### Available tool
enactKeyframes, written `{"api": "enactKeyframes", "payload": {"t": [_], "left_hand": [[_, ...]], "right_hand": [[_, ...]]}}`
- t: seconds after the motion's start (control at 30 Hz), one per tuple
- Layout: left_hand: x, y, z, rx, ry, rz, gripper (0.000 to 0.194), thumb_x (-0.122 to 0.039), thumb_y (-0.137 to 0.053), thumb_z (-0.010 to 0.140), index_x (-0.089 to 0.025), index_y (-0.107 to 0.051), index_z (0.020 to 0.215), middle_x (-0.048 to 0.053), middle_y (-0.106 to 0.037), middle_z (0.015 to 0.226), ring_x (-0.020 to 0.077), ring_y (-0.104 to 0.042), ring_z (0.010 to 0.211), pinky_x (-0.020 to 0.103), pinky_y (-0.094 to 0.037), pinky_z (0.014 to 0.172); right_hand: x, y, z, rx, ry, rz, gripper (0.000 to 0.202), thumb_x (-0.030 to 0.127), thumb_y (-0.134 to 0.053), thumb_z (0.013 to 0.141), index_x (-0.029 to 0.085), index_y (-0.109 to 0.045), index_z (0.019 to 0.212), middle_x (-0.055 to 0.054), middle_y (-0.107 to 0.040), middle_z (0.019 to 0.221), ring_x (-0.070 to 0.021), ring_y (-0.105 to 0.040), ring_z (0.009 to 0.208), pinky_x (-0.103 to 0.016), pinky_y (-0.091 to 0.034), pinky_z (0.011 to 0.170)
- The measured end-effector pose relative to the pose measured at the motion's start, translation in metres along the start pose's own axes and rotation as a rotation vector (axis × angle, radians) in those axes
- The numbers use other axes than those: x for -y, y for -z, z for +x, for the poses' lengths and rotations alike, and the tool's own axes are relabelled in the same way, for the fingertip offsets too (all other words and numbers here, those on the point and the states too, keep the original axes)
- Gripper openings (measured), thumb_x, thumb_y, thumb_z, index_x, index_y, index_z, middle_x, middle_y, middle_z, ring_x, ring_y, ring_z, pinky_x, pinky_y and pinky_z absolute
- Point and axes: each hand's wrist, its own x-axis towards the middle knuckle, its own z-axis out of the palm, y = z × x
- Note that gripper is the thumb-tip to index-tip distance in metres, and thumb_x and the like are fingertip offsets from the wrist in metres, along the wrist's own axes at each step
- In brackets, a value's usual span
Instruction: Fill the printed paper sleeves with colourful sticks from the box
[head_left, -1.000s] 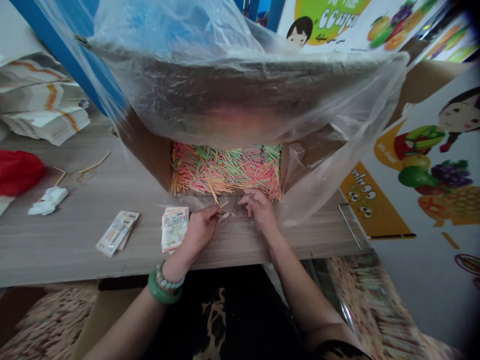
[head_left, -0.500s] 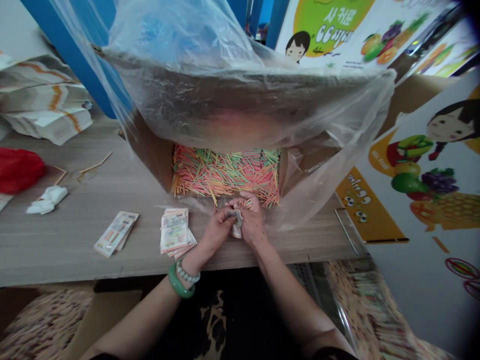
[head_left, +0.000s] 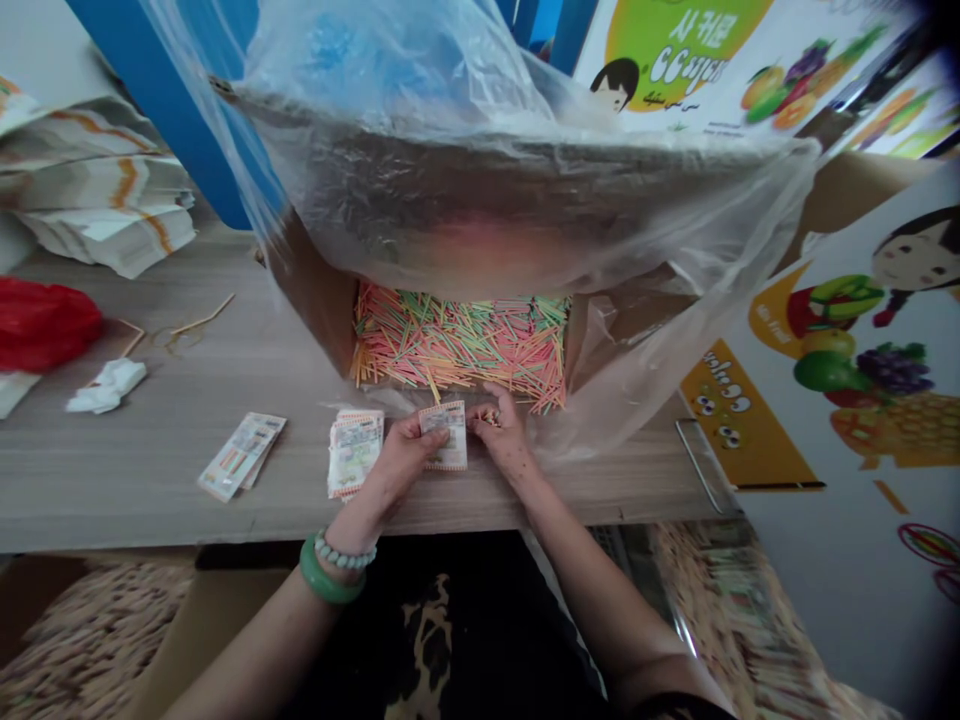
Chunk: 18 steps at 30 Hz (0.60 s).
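Observation:
My left hand (head_left: 409, 450) pinches a small printed packet (head_left: 452, 450) with its thumb across the front, just short of the open box. To the right of it, my right hand (head_left: 504, 440) is curled around several short candy sticks (head_left: 489, 418), whose ends show between the fingers. Beyond both hands lies a heap of pink, green, yellow and orange candy sticks (head_left: 465, 340) in the plastic-lined cardboard box (head_left: 319, 310). A stack of similar packets (head_left: 356, 450) rests left of my left hand, partly covered by it.
Farther left on the table (head_left: 150, 480) lie a couple of flat packets (head_left: 241, 455), a crumpled white tissue (head_left: 107, 386) and a red plastic bag (head_left: 45, 325). White bundles (head_left: 112, 205) are piled at the back left. A printed carton (head_left: 847, 400) stands at the right. Clear plastic sheeting (head_left: 540, 200) drapes over the box.
My hands have moved apart. The packet, crumpled between both hands before, now shows flat in my left hand, while my right hand keeps the sticks. The view has shifted slightly.

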Motion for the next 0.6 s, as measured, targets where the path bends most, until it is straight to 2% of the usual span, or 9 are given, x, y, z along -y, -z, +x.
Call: {"api": "enactKeyframes", "payload": {"t": [0.13, 0.2, 0.27, 0.4, 0.47, 0.6], "left_hand": [[-0.002, -0.003, 0.000, 0.026, 0.026, -0.036, 0.039, -0.044, -0.083, 0.065, -0.013, -0.076, 0.088, 0.006, -0.076, 0.079, 0.0164, -0.064, 0.068, 0.028, -0.052, 0.067], [-0.004, -0.004, 0.000, 0.039, 0.031, -0.053, 0.041, -0.048, -0.082, 0.066, -0.014, -0.076, 0.089, 0.006, -0.076, 0.079, 0.0168, -0.065, 0.068, 0.029, -0.052, 0.068], [-0.005, -0.003, 0.000, 0.044, 0.028, -0.053, 0.040, -0.047, -0.082, 0.066, -0.014, -0.076, 0.086, 0.006, -0.075, 0.078, 0.0170, -0.065, 0.069, 0.030, -0.052, 0.070], [-0.004, 0.002, 0.001, -0.004, 0.039, -0.013, 0.032, -0.039, -0.084, 0.061, -0.014, -0.076, 0.080, 0.003, -0.073, 0.074, 0.0156, -0.062, 0.066, 0.030, -0.051, 0.069], [-0.003, 0.005, 0.001, -0.033, 0.017, 0.070, 0.027, -0.037, -0.082, 0.061, -0.015, -0.074, 0.073, 0.001, -0.068, 0.067, 0.0138, -0.057, 0.061, 0.027, -0.048, 0.063], [-0.002, 0.008, 0.001, -0.044, -0.182, 0.371, 0.024, -0.037, -0.069, 0.072, -0.016, -0.066, 0.061, -0.003, -0.054, 0.057, 0.0119, -0.046, 0.058, 0.024, -0.037, 0.055]], "right_hand": [[0.007, 0.003, -0.005, 0.048, 0.088, -0.247, 0.012, 0.030, -0.055, 0.078, 0.023, -0.059, 0.087, 0.001, -0.065, 0.076, -0.0180, -0.061, 0.075, -0.031, -0.048, 0.074], [0.008, 0.004, -0.007, 0.044, 0.153, -0.361, 0.012, 0.032, -0.051, 0.082, 0.023, -0.057, 0.076, -0.001, -0.064, 0.076, -0.0188, -0.060, 0.077, -0.032, -0.047, 0.075], [0.007, 0.004, -0.008, 0.006, 0.184, -0.404, 0.014, 0.033, -0.050, 0.084, 0.023, -0.055, 0.076, -0.002, -0.065, 0.076, -0.0192, -0.060, 0.077, -0.032, -0.046, 0.075], [0.007, 0.006, -0.008, 0.012, 0.142, -0.307, 0.015, 0.036, -0.051, 0.087, 0.023, -0.058, 0.091, -0.001, -0.068, 0.077, -0.0184, -0.061, 0.075, -0.032, -0.047, 0.075], [0.011, 0.008, -0.007, 0.040, 0.119, -0.221, 0.016, 0.038, -0.053, 0.088, 0.023, -0.058, 0.089, -0.001, -0.069, 0.077, -0.0170, -0.061, 0.070, -0.031, -0.047, 0.070], [0.028, 0.007, -0.004, -0.008, 0.118, 0.019, 0.021, 0.042, -0.059, 0.087, 0.023, -0.052, 0.082, 0.000, -0.071, 0.075, -0.0149, -0.062, 0.064, -0.030, -0.048, 0.066]]}}
